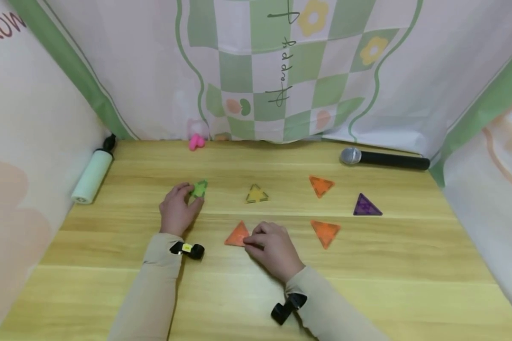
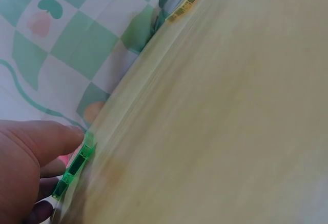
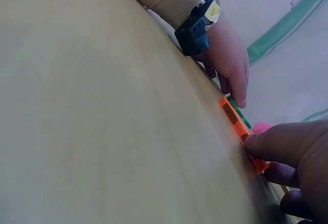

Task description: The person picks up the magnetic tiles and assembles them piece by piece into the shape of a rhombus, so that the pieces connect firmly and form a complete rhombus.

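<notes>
At the left of the table my left hand (image 1: pixel 178 209) pinches a green translucent triangle tile (image 1: pixel 200 188) by its side. In the left wrist view the thumb meets the edge of this tile (image 2: pixel 77 163), with the fingers behind it. My right hand (image 1: pixel 275 248) holds the right corner of an orange triangle tile (image 1: pixel 238 235), which lies low over the wood. The right wrist view has the thumb on the edge of that orange tile (image 3: pixel 237 120). Between and beyond the hands lies a yellow triangle tile (image 1: pixel 256 194).
Two more orange triangles (image 1: pixel 322 185) (image 1: pixel 325 232) and a purple triangle (image 1: pixel 366 206) lie on the right. A black microphone (image 1: pixel 388 159) rests at the back right, a pink object (image 1: pixel 196 141) at the back edge, and a pale green cylinder (image 1: pixel 93 176) at the left edge. Printed curtains (image 1: pixel 153 71) enclose the table.
</notes>
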Action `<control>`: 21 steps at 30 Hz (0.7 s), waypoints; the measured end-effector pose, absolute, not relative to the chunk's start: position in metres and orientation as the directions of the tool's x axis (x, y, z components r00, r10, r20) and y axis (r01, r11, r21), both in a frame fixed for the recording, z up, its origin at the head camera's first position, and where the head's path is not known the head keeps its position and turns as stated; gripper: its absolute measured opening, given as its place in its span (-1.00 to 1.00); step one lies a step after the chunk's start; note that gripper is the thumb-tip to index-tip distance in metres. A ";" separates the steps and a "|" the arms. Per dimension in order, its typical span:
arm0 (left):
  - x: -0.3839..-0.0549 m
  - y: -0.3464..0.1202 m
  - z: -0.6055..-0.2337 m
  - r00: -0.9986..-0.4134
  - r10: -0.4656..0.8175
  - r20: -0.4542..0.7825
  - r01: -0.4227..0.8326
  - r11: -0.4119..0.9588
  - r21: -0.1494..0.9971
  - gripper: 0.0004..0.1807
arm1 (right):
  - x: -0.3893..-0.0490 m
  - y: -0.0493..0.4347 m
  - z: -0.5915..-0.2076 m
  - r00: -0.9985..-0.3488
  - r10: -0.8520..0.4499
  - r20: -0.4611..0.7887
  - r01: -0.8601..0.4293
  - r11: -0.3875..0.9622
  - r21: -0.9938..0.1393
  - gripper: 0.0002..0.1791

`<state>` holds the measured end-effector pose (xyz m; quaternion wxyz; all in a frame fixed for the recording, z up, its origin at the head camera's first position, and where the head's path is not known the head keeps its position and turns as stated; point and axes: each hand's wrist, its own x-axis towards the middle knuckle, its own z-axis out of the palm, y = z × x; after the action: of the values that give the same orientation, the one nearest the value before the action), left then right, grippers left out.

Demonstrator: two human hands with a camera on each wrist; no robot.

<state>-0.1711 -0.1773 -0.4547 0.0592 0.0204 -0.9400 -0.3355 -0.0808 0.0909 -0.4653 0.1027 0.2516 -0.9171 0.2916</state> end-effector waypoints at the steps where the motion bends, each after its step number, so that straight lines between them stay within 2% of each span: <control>1: -0.171 -0.177 -0.455 -0.992 -0.080 0.096 -0.001 0.772 0.635 -0.41 | -0.079 0.094 -0.465 -0.853 -0.399 0.338 -0.521 0.703 -0.485 -0.89; 14: -0.172 -0.178 -0.458 -0.993 -0.079 0.085 -0.008 0.776 0.631 -0.41 | -0.058 0.132 -0.466 -0.875 -0.364 0.319 -0.483 0.701 -0.524 -0.88; 21: -0.171 -0.177 -0.458 -0.992 -0.073 0.101 0.007 0.775 0.632 -0.40 | -0.038 0.154 -0.470 -0.876 -0.324 0.357 -0.476 0.697 -0.536 -0.82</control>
<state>-0.1714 -0.1772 -0.4580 0.0600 0.0176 -0.9402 -0.3350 -0.0383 0.1537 -0.4705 0.1183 0.2190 -0.9135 0.3218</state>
